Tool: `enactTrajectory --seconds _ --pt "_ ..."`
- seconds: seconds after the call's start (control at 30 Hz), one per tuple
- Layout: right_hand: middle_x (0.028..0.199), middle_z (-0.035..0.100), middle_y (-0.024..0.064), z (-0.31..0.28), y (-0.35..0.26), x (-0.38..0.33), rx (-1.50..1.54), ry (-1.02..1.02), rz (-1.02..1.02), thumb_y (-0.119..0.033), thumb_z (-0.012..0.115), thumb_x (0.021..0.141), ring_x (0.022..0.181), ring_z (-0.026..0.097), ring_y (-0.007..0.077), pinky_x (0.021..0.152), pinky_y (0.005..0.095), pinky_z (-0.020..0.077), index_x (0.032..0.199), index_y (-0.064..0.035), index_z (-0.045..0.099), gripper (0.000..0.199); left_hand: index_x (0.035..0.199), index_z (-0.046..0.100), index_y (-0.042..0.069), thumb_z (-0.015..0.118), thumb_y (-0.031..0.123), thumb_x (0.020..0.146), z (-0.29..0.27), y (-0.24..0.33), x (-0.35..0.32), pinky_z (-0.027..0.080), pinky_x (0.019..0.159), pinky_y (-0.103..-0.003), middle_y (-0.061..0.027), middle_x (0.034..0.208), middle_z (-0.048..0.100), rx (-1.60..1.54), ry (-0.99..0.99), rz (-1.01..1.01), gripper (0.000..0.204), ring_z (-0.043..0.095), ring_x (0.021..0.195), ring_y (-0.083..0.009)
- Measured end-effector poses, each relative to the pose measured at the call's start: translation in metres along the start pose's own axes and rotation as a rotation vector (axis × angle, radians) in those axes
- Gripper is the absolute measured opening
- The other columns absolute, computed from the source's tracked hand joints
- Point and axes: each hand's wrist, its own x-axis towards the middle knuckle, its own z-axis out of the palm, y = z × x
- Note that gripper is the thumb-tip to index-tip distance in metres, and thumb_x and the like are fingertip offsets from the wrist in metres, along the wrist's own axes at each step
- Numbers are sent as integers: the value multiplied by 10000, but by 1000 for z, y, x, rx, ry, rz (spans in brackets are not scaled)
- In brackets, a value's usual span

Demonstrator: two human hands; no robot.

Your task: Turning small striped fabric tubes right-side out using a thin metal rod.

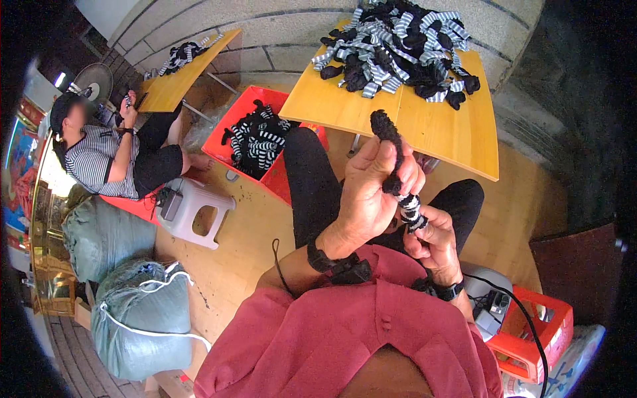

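In front of my chest I hold up a narrow knitted piece point(396, 159), fuzzy and black along its upper length with a black-and-white striped lower end; its exact kind I cannot tell. My left hand point(373, 189) is closed round its black middle, thumb against it. The fingers of my right hand point(434, 239) pinch the striped end just below. Beyond my hands, a heap of similar black and striped knitted pieces point(405, 50) covers the far part of a yellow wooden table point(451, 132).
Left of that table stands a red bin point(219, 141) with more striped pieces. A person point(99, 149) sits at another yellow table point(166, 89) holding a small piece. A grey stool point(199, 215) and tied sacks point(142, 325) stand left; a red stool point(531, 338) and black cable point(527, 318) right.
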Motion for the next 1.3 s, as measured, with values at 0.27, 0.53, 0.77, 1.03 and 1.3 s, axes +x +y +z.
enactTrajectory --seconds 0.27,0.53,0.77,1.03,1.3 --pt "595 516 57 -9 -9 3 135 -138 15 -154 588 811 418 394 74 328 184 205 1167 62 489 428 1112 463 19 524 150 895 6 13 7 473 670 -384 -84 843 552 268 74 -61 260 564 730 -214" --pt "607 529 38 1 -14 -6 -274 151 30 -27 459 874 460 409 54 398 171 269 1137 -35 531 273 979 509 40 512 172 900 2 25 17 509 618 -369 -94 826 579 411 244 171 154 591 696 -210" --pt "668 502 -8 4 -21 -9 -475 120 -96 -52 477 891 589 444 63 525 198 360 1041 19 585 198 921 462 68 439 234 935 -5 21 17 449 694 -405 -99 752 554 164 242 -18 168 550 670 -244" --pt "624 513 3 10 -24 -10 -358 67 43 -90 473 898 510 405 33 438 175 280 1064 6 574 217 946 501 63 467 300 920 -8 9 11 358 606 -324 -7 644 455 226 59 14 240 412 564 -143" --pt "625 542 34 13 -24 -2 -156 25 116 -74 469 883 464 407 44 391 171 267 1075 3 563 227 949 494 37 565 106 867 -13 12 0 508 643 -345 -92 783 602 186 113 -43 129 607 704 -205"
